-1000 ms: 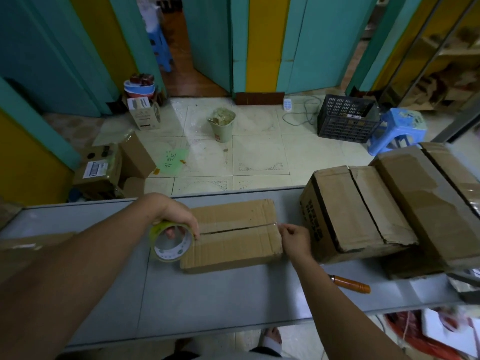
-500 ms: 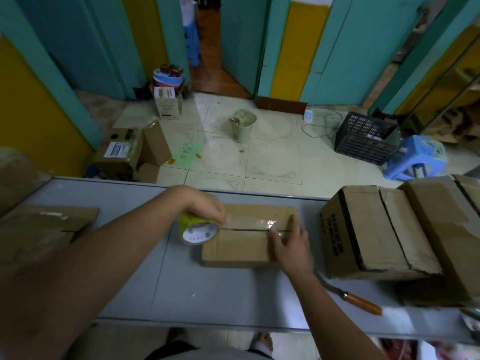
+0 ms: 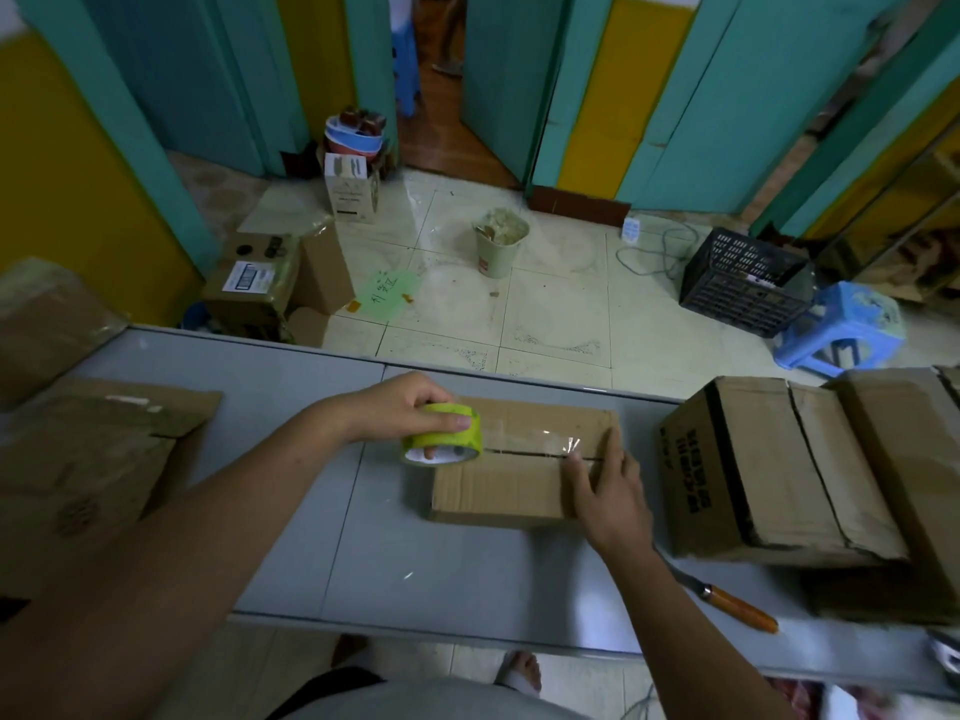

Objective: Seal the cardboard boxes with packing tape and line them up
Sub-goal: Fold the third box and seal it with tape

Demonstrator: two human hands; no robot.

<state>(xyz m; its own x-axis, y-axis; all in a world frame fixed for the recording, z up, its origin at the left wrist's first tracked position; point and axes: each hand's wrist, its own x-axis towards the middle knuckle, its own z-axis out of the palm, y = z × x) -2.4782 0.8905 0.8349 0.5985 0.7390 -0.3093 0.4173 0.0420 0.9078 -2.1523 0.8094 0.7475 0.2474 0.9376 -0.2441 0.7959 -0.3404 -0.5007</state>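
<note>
A small flat cardboard box (image 3: pixel 498 491) lies in the middle of the grey table (image 3: pixel 415 574), its top flaps meeting in a dark seam. My left hand (image 3: pixel 405 407) grips a yellow-green roll of packing tape (image 3: pixel 441 441) at the box's left end. A clear strip of tape (image 3: pixel 524 439) runs from the roll along the seam. My right hand (image 3: pixel 605 491) lies flat on the right part of the box, fingers straight, pressing the tape down.
Two larger cardboard boxes (image 3: pixel 769 470) (image 3: pixel 909 459) stand at the right. A knife with an orange handle (image 3: pixel 737 610) lies near the front edge, right of my forearm. Flattened cardboard (image 3: pixel 88 459) covers the table's left end. Beyond the table is tiled floor with a bin, crate and stool.
My right hand went from pinching the tape end at the box's right edge to lying flat on the box. The tape roll tipped over the left end, and the camera swung left.
</note>
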